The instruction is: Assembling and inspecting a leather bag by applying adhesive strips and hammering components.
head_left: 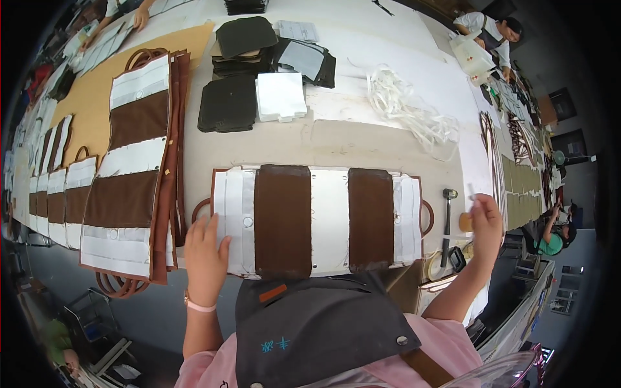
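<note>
Workpiece: one bag panel (330,220), lying flat on the bench (278,147) directly in front of the person, long side crosswise, near edge beside the dark apron (317,323). A left handle (201,208) and a right handle (427,218) project from its short ends.

Grip state: the left grip (207,246) is open, fingers extended, resting on the left end of the panel next to the left handle. The right grip (486,218) is off the panel, beyond its right end, pinching a small white strip (472,191) between thumb and forefinger.

Handling: the panel is judged light and pliable. The left brown patch (283,220) and right brown patch (370,216) probably stiffen their areas; the white bands between and outside them are likely to act as fold lines. The pale lining looks smooth and may slide if pressed on one side only. Loose threads along the patch edges could snag.

Holding points: support both short ends, fingers beneath, thumbs outboard of the round fastener (248,221). Avoid lifting by a single handle; the panel would probably sag. Keep clear of the hammer (447,226), lying to the right, near the right handle.
</note>
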The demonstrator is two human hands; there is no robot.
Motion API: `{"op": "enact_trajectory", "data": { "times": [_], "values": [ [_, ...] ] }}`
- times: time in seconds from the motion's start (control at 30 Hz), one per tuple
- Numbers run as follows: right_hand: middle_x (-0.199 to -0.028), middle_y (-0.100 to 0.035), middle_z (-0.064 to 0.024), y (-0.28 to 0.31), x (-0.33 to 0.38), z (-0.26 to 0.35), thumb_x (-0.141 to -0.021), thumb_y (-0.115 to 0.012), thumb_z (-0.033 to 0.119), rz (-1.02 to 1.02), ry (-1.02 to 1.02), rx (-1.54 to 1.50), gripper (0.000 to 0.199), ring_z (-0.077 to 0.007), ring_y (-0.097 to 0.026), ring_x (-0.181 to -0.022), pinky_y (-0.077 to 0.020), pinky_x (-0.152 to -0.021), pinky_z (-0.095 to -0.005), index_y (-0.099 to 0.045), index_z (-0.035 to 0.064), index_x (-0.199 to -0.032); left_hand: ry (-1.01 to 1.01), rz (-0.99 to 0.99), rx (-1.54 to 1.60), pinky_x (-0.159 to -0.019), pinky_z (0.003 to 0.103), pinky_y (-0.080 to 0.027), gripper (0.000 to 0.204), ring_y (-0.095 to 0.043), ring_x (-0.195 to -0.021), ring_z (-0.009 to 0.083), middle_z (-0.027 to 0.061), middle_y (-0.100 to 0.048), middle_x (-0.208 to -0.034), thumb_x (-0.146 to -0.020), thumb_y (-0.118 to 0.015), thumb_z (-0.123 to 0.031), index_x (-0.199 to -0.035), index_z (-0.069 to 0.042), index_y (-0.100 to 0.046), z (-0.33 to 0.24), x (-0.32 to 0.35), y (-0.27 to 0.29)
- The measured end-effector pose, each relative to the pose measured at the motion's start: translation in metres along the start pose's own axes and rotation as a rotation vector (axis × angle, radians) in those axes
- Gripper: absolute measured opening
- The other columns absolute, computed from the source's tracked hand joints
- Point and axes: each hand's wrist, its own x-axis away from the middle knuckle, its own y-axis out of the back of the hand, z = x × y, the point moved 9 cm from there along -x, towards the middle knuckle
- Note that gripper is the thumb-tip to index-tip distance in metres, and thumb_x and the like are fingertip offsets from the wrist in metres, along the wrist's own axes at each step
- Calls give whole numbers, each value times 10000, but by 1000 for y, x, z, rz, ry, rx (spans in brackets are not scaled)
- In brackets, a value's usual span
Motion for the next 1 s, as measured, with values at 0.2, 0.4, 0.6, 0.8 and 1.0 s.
{"op": "enact_trajectory", "data": {
  "times": [0.2,0.4,0.6,0.8,1.0],
  "values": [
    [-754,-683,-51,-254,72,68,-951,-592,9,1015,65,43,37,-98,-584,-546,-455,-520,-245,-607,9,-985,-190,149,50,-1147,589,-295,684,-410,-1382,415,212,-433,-1492,-880,-731,-247,-1469,-56,-440,-53,-51,-73],
    [-752,-636,-42,-389,60,64,-952,-590,79,1149,3,37,80,-108,-585,-593,-460,-544,-267,-603,6,-921,-146,44,92,-1150,548,-320,683,-430,-1357,416,244,-464,-1406,-852,-758,-298,-1374,40,-476,-22,-69,-89],
    [-731,-604,-23,-470,63,84,-951,-611,109,1215,64,-60,94,-88,-505,-563,-423,-515,-258,-631,21,-923,-157,7,122,-1135,538,-344,639,-456,-1318,429,247,-511,-1324,-856,-756,-302,-1319,59,-504,-20,-74,-79],
    [-713,-644,-141,-501,81,96,-902,-667,130,993,423,72,151,-296,-617,-636,-481,-589,-398,-614,-1,-848,-140,-5,138,-1063,516,-384,585,-507,-1209,391,222,-531,-1290,-841,-742,-212,-1304,59,-509,-17,-78,-77],
    [-763,-641,-190,-494,87,93,-916,-616,151,853,424,170,164,-406,-641,-773,-505,-689,-507,-573,8,-848,-70,7,128,-1063,511,-386,595,-488,-1225,399,217,-530,-1292,-811,-743,-173,-1300,74,-508,-10,-78,-80]
  ]
}}
